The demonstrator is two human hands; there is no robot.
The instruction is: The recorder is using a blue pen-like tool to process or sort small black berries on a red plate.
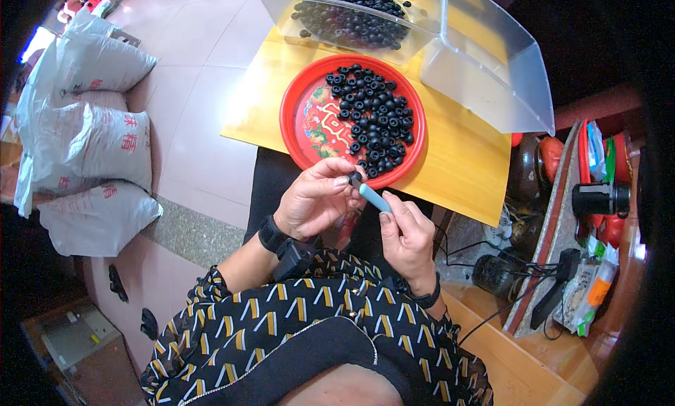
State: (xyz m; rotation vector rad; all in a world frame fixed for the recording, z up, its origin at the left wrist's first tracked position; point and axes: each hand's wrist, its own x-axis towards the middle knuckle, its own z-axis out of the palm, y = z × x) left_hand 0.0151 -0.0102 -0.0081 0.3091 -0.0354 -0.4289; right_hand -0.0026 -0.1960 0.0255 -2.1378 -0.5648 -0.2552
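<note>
My left hand point(313, 198) pinches a small black ring-shaped part point(355, 176) between thumb and fingertips, just off the near rim of a round red tray point(297, 128). In my right hand point(410, 238) is a small hand tool with a light blue handle point(375, 199). Its short tip meets the black part; the exact shape of that tip is too small to make out. Many similar black ring parts point(380, 117) lie heaped over the tray's right side, while its printed left side shows bare.
The tray rests on a yellow tabletop point(467, 160). Behind it stands a clear plastic bin point(281, 19) with more black parts, and beside that another clear bin point(464, 82). White sacks point(105, 142) are stacked at left. Cables and a black jar point(496, 274) lie at right.
</note>
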